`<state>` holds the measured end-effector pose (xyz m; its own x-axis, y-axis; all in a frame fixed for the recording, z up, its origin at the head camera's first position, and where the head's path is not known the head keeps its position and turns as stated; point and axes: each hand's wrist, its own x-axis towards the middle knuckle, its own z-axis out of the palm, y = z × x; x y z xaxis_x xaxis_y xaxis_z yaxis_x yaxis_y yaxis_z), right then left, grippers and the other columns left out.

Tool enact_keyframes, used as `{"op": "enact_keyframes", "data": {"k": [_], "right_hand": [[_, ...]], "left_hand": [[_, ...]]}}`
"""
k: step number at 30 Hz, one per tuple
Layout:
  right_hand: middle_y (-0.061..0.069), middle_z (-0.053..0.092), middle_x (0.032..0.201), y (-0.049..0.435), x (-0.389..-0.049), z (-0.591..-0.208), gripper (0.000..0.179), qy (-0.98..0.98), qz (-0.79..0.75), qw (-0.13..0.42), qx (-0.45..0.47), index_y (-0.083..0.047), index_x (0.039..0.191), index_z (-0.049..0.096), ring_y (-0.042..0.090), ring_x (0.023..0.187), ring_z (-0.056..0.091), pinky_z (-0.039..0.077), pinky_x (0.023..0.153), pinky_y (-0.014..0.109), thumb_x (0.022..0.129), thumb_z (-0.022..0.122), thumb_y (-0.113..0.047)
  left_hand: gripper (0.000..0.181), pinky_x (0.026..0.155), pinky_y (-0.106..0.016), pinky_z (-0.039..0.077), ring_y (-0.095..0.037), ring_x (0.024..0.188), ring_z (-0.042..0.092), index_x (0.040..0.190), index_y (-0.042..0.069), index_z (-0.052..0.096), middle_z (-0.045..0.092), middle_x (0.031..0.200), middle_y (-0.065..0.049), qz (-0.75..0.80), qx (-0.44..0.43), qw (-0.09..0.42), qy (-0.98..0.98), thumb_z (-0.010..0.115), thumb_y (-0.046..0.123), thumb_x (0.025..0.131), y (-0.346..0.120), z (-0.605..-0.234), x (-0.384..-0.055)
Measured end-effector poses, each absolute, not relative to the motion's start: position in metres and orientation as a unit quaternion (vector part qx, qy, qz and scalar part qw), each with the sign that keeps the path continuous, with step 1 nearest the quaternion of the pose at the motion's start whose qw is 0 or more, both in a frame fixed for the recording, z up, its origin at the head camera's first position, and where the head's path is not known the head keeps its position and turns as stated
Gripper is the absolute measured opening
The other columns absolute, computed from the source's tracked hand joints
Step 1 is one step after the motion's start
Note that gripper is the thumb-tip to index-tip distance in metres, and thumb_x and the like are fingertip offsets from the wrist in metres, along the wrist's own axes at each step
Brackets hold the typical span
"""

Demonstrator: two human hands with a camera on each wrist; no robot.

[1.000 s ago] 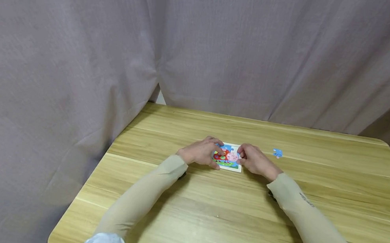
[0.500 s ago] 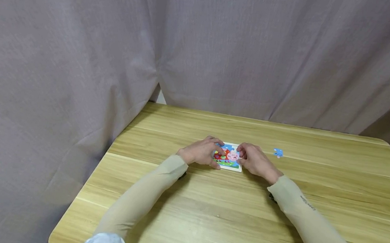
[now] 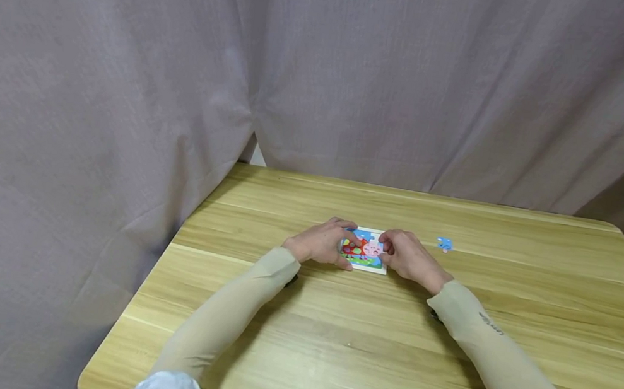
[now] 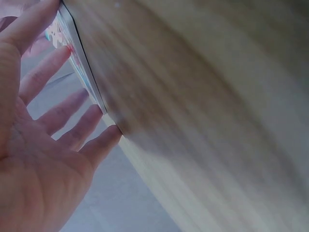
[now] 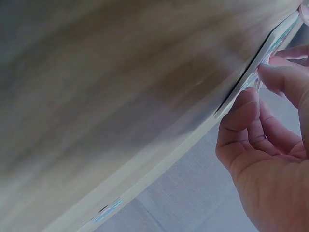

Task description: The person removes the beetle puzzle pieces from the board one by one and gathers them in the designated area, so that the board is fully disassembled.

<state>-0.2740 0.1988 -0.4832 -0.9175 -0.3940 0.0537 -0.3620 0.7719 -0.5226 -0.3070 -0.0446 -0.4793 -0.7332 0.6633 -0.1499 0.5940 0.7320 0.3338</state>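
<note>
A small jigsaw puzzle board (image 3: 358,268) with a white border lies on the table, its picture showing a pink pig in a red spotted dress against blue and green. My left hand (image 3: 321,242) spans its left end, thumb at the near edge and straight, spread fingers over the picture and far edge. From the right, the curled thumb and fingers of my right hand (image 3: 408,255) pinch a puzzle piece (image 3: 373,250) with part of the pig's face, low over the board. Those fingers partly cover the piece. Bare white board shows at the far right corner.
A loose blue puzzle piece (image 3: 444,244) lies on the wooden table (image 3: 352,351) to the right of the board; the right wrist view also catches it near its lower edge. Grey curtains (image 3: 358,85) hang behind the table and along its left side.
The pig-face piece shifts and tilts slightly under my right fingers. Both hands otherwise keep their places, and the loose blue piece stays put.
</note>
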Motion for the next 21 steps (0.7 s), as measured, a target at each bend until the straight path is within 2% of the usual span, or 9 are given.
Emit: {"op": "enact_keyframes", "data": {"k": [11, 16, 21], "right_hand": [[0.01, 0.067, 0.093, 0.206, -0.27, -0.483, 0.022, 0.938, -0.287, 0.024, -0.193, 0.008, 0.115, 0.071, 0.018, 0.084, 0.061, 0.05, 0.072, 0.025, 0.096, 0.076, -0.001], [0.011, 0.067, 0.095, 0.213, -0.264, -0.48, 0.022, 0.934, -0.305, 0.03, -0.184, 0.008, 0.117, 0.069, 0.019, 0.085, 0.06, 0.048, 0.07, 0.023, 0.099, 0.075, -0.002], [0.011, 0.067, 0.094, 0.221, -0.26, -0.479, 0.021, 0.935, -0.302, 0.01, -0.186, 0.008, 0.116, 0.07, 0.019, 0.085, 0.06, 0.048, 0.071, 0.023, 0.099, 0.074, -0.002]], "left_hand": [[0.079, 0.129, -0.042, 0.047, -0.024, 0.16, 0.042, 0.155, 0.02, 0.059, 0.046, 0.173, -0.002, 0.135, 0.339, 0.119, 0.923, 0.091, 0.047, 0.088, -0.044, -0.48, -0.308], [0.084, 0.131, -0.04, 0.044, -0.023, 0.161, 0.039, 0.158, 0.016, 0.057, 0.046, 0.173, -0.002, 0.126, 0.335, 0.119, 0.926, 0.091, 0.049, 0.088, -0.043, -0.48, -0.308], [0.091, 0.134, -0.036, 0.04, -0.021, 0.164, 0.036, 0.161, 0.011, 0.053, 0.044, 0.174, 0.0, 0.119, 0.328, 0.122, 0.929, 0.09, 0.051, 0.088, -0.043, -0.479, -0.308]]}}
